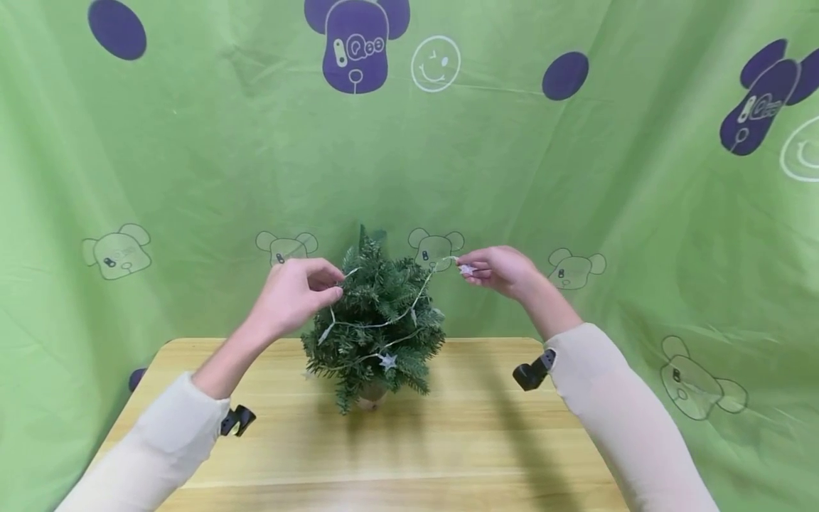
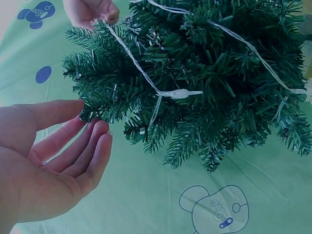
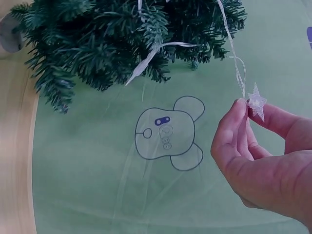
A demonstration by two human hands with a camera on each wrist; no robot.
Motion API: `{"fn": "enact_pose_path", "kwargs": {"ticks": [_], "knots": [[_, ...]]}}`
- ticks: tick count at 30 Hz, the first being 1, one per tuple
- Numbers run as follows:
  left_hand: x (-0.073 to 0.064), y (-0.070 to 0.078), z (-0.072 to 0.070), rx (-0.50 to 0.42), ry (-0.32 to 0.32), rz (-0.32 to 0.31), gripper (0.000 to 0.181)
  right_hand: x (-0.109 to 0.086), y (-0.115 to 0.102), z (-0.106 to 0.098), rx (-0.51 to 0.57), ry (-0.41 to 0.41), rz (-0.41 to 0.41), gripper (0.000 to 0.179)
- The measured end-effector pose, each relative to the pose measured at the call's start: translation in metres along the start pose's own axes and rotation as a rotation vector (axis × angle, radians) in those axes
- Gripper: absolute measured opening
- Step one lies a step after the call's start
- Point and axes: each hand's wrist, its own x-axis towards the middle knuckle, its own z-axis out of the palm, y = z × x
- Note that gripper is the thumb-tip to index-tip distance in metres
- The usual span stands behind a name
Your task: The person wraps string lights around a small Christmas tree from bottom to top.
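Note:
A small artificial Christmas tree stands on the table, a strand of string lights with clear star-shaped lamps draped across its front. My right hand, right of the tree, pinches the strand between thumb and fingertips. One star lamp shows at those fingertips, and the wire runs from there up to the branches. At the tree's left side is my left hand, fingers relaxed and bent, thumb apart from them. Its fingertips are right at a branch tip. Another star lamp hangs low on the front.
The wooden table reaches under and in front of the tree, whose base is partly covered by branches. A green printed curtain surrounds the table at the back and sides. Each sleeve carries a small black camera.

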Motion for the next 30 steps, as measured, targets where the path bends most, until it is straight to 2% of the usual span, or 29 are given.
{"fn": "enact_pose_path", "kwargs": {"ticks": [5,10,16,20,24,30], "knots": [[0.001,-0.001,0.001,-0.011,0.006,0.005,0.025,0.012,-0.011,0.013,0.005,0.013,0.016,0.030],[0.002,-0.001,0.001,-0.012,0.007,-0.005,0.025,0.020,-0.023,0.027,0.010,0.014,0.016,0.041],[0.003,-0.001,0.001,-0.015,-0.004,-0.018,0.024,0.023,-0.036,0.046,0.023,-0.010,0.005,0.042],[0.004,0.000,0.000,-0.008,-0.008,-0.017,0.024,0.021,-0.043,0.059,0.016,-0.030,-0.016,0.034],[0.004,0.000,-0.001,-0.009,-0.007,-0.016,0.024,0.018,-0.049,0.072,-0.002,-0.059,-0.037,0.026],[0.004,0.001,-0.001,-0.018,-0.007,-0.020,0.023,0.014,-0.055,0.088,-0.124,-0.117,-0.073,0.032]]}}
